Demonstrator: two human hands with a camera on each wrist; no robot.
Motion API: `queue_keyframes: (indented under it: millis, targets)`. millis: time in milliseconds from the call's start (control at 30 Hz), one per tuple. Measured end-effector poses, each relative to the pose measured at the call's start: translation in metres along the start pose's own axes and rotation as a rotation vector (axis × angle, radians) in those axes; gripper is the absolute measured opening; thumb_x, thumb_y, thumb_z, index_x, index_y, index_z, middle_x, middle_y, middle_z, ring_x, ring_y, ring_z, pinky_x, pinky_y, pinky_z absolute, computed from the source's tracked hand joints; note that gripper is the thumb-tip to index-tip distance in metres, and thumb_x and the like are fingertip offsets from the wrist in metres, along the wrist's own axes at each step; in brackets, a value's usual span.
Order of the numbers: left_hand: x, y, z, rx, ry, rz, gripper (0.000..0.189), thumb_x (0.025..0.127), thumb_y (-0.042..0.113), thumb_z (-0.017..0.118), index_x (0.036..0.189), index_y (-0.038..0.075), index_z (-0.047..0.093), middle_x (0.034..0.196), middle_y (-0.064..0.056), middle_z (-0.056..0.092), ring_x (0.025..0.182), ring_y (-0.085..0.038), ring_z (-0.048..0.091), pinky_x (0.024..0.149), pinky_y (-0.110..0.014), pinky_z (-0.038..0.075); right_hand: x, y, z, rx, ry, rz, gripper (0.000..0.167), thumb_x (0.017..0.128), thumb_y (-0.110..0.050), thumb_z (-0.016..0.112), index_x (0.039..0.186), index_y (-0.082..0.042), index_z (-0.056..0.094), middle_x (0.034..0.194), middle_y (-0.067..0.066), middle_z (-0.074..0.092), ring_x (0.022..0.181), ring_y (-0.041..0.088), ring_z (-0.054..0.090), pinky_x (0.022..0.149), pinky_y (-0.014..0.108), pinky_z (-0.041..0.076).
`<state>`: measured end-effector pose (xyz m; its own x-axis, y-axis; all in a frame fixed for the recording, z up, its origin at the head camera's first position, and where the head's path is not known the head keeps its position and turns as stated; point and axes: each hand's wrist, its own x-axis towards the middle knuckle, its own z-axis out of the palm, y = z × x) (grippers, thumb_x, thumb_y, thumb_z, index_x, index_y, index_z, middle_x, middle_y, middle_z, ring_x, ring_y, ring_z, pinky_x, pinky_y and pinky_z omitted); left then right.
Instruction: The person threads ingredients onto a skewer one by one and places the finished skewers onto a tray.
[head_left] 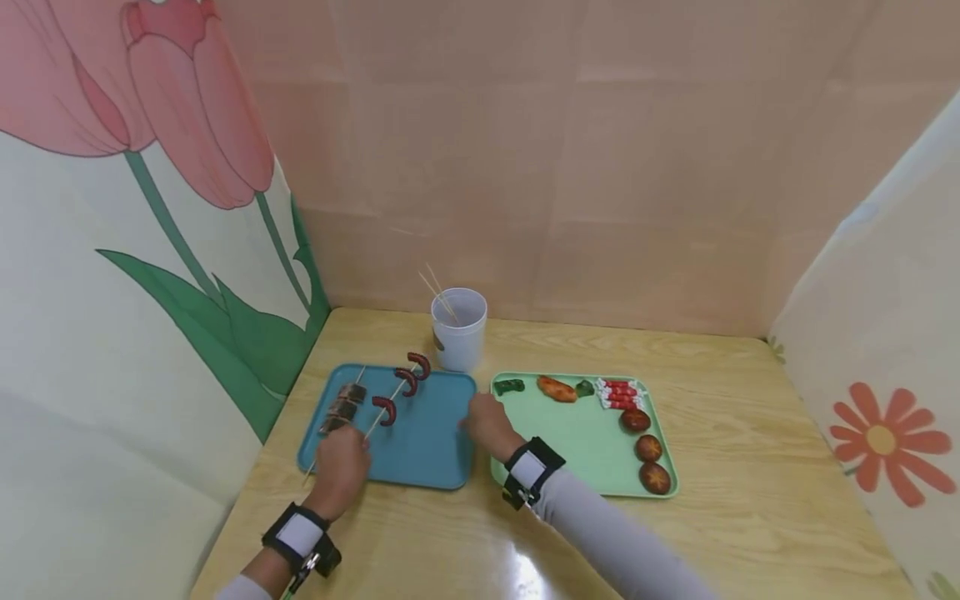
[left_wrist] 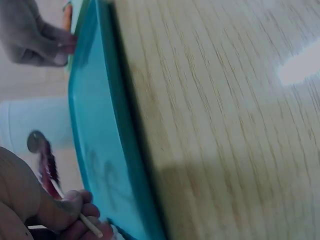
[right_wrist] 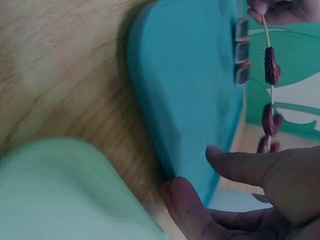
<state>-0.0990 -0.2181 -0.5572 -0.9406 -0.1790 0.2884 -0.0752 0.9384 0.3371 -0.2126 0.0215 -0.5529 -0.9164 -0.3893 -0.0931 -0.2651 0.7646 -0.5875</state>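
Note:
My left hand (head_left: 342,471) pinches the lower end of a wooden skewer threaded with three dark red curled sausage-like pieces (head_left: 385,410), slanting up over the blue tray (head_left: 420,450). In the left wrist view, the skewer's bare tip (left_wrist: 92,226) pokes out past the fingers. On the tray's left side lies another skewer with dark block-shaped pieces (head_left: 343,407). My right hand (head_left: 491,425) is at the blue tray's right rim. In the right wrist view, its thumb is over the tray and its index fingertip is by the rim, with a gap between them.
A green tray (head_left: 555,450) stands on the right with green pieces (head_left: 510,386), an orange-brown piece (head_left: 557,388), red-and-white sticks (head_left: 621,394) and round brown mushroom-like pieces (head_left: 648,448). Behind the trays, a white cup (head_left: 460,346) holds thin skewers (head_left: 438,292).

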Motion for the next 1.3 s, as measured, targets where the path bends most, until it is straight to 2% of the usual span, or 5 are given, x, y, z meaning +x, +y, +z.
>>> queue_keyframes:
  millis: [200,333,667,967,1300]
  targets:
    - [0.002,-0.015,0.000,-0.041,-0.113,-0.102,0.029,0.082,-0.004,0.064,0.058,0.009,0.053,0.055,-0.001,0.051,0.051,-0.017,0.051,0.044,-0.033,0.037,0.002,-0.003,0.011,-0.041,0.054,0.010,0.034,0.082,0.009,0.059,0.060,-0.011,0.041,0.061,0.000,0.041,0.053,0.017,0.043,0.048,0.026,0.034]
    - [0.001,-0.019,0.000,-0.035,-0.171,-0.130,0.030,0.084,-0.004,0.061,0.059,0.009,0.053,0.056,0.000,0.049,0.051,-0.014,0.046,0.044,-0.029,0.033,0.003,0.000,0.015,-0.098,0.131,-0.014,0.034,0.079,0.011,0.058,0.059,-0.011,0.042,0.061,0.001,0.045,0.056,0.017,0.045,0.048,0.029,0.038]
    - [0.003,-0.024,0.001,0.001,-0.146,-0.117,0.028,0.079,-0.007,0.063,0.058,0.009,0.052,0.057,-0.002,0.050,0.052,-0.016,0.046,0.044,-0.033,0.035,0.005,-0.001,0.013,-0.059,0.119,0.053,0.032,0.078,0.013,0.058,0.061,-0.010,0.045,0.062,0.002,0.043,0.056,0.019,0.045,0.048,0.028,0.036]
    - [0.002,-0.021,0.002,0.037,-0.110,-0.104,0.018,0.077,-0.009,0.066,0.067,0.004,0.060,0.060,-0.008,0.058,0.053,-0.019,0.055,0.045,-0.035,0.041,0.005,0.000,0.015,-0.065,0.157,0.027,0.033,0.077,0.012,0.057,0.060,-0.011,0.041,0.062,0.003,0.045,0.057,0.019,0.045,0.050,0.032,0.040]
    - [0.002,-0.024,0.003,0.017,-0.136,-0.088,0.019,0.080,-0.011,0.063,0.069,0.003,0.058,0.063,-0.009,0.058,0.057,-0.023,0.060,0.047,-0.038,0.045,0.006,0.003,0.017,-0.061,0.171,0.017,0.036,0.079,0.011,0.056,0.059,-0.013,0.037,0.062,0.002,0.041,0.057,0.018,0.044,0.049,0.032,0.038]
